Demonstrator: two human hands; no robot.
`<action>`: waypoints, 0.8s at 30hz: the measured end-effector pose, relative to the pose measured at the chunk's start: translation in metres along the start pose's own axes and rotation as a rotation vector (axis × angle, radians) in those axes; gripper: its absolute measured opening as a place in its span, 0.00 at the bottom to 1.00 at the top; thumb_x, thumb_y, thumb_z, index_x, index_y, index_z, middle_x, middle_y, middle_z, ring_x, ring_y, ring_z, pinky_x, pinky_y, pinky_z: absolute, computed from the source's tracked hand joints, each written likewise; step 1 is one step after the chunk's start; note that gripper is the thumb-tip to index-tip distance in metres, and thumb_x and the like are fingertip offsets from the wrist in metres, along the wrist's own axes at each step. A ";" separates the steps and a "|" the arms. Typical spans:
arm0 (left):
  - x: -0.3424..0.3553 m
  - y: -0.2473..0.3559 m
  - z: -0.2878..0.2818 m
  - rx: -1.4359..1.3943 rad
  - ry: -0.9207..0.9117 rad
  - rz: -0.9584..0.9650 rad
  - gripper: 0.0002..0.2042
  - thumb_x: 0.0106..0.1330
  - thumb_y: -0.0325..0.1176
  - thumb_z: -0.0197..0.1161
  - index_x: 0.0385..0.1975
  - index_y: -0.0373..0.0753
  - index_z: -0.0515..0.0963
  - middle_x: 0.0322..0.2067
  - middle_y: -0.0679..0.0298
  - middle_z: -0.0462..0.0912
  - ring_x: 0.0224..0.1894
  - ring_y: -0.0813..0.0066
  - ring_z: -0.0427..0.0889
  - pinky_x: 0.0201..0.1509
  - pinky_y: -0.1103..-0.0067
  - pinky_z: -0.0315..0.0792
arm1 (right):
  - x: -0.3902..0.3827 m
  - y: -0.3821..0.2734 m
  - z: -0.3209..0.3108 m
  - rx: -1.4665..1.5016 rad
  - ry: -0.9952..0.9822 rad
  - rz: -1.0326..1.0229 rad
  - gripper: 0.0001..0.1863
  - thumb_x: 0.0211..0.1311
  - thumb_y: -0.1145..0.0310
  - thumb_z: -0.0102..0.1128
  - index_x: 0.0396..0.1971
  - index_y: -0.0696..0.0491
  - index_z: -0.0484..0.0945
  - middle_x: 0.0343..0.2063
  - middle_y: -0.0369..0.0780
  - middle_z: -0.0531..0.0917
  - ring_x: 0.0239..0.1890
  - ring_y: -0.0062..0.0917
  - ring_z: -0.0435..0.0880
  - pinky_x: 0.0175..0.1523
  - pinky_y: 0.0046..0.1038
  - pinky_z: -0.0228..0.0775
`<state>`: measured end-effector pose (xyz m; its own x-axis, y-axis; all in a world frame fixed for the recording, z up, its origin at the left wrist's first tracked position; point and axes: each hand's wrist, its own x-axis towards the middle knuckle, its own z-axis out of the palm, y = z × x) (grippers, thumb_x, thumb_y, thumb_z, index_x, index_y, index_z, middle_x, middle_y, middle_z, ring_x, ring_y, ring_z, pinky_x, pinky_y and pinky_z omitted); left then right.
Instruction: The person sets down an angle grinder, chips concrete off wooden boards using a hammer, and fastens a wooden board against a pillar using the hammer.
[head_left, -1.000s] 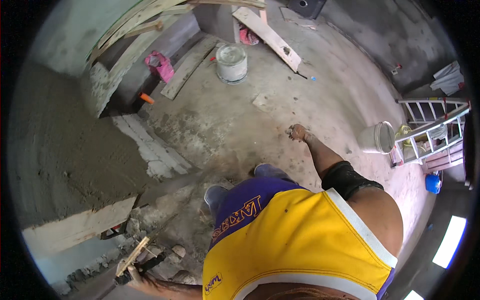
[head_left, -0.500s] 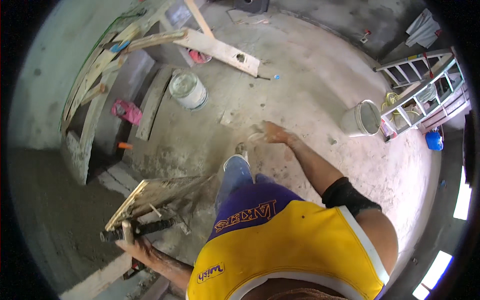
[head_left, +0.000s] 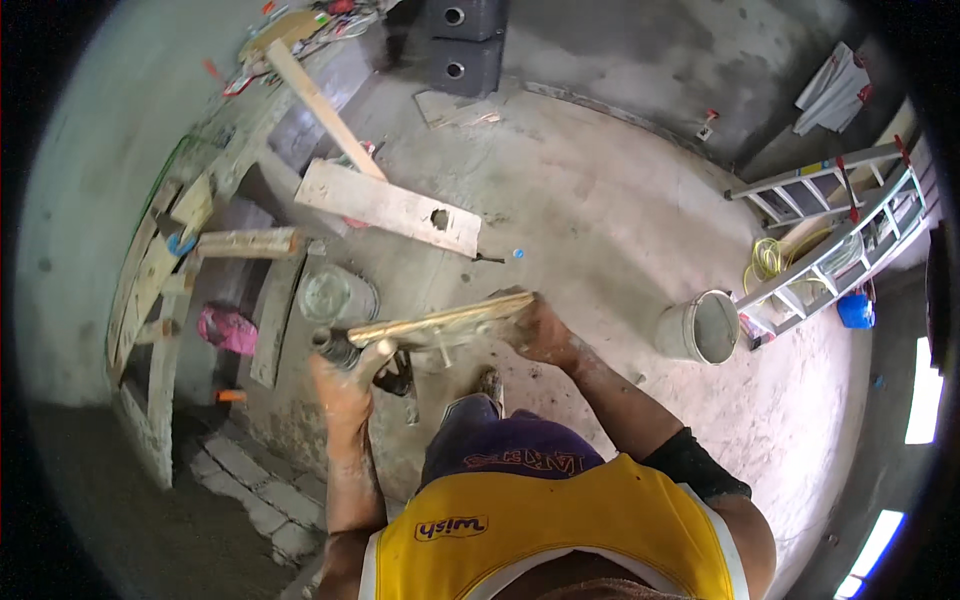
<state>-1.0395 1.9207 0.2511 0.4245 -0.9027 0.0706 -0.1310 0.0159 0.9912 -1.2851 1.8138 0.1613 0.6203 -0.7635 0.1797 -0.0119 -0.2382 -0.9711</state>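
Note:
A flat wooden board is held up in front of me, with a thin pale peg or nail sticking out of its near side. My left hand is closed at the board's left end. It also grips a tool with a dark ribbed handle, which looks like a hammer. The tool's dark lower part shows below the board, partly hidden. My right hand is closed around the board's right end, some of its fingers hidden behind the wood.
Beyond the board lie a long plank with a hole and a bucket. Another bucket stands at right beside an aluminium ladder. Timber framing and a pink bag are at left, near broken blocks.
My left hand has raised the board and tool from the lower left to in front of me. My right hand, free before, has taken hold of the board's right end. The view has shifted.

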 end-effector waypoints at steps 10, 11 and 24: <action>0.235 0.026 0.227 0.050 -0.183 0.222 0.27 0.59 0.41 0.71 0.54 0.29 0.75 0.39 0.63 0.82 0.25 0.83 0.73 0.27 0.84 0.68 | 0.095 0.011 -0.302 -0.029 0.889 0.037 0.15 0.63 0.59 0.61 0.32 0.58 0.81 0.30 0.31 0.79 0.34 0.18 0.74 0.40 0.25 0.67; 0.252 0.021 0.247 0.077 -0.142 0.215 0.27 0.59 0.41 0.71 0.54 0.29 0.75 0.39 0.64 0.83 0.26 0.83 0.74 0.28 0.84 0.69 | 0.093 0.034 -0.356 -0.377 0.899 0.208 0.24 0.60 0.50 0.65 0.38 0.60 0.83 0.32 0.39 0.84 0.36 0.24 0.78 0.44 0.33 0.71; 0.373 -0.165 0.425 0.469 -0.195 -0.329 0.20 0.59 0.37 0.69 0.49 0.33 0.77 0.25 0.63 0.80 0.22 0.77 0.76 0.27 0.77 0.72 | 0.276 0.144 -0.725 -0.696 0.956 -0.263 0.19 0.68 0.64 0.59 0.51 0.61 0.76 0.44 0.38 0.82 0.44 0.26 0.79 0.50 0.27 0.71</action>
<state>-1.2400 1.3984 0.0667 0.3437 -0.8910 -0.2968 -0.4209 -0.4286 0.7995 -1.6843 1.1337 0.1852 -0.1595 -0.7082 0.6878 -0.5739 -0.5004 -0.6482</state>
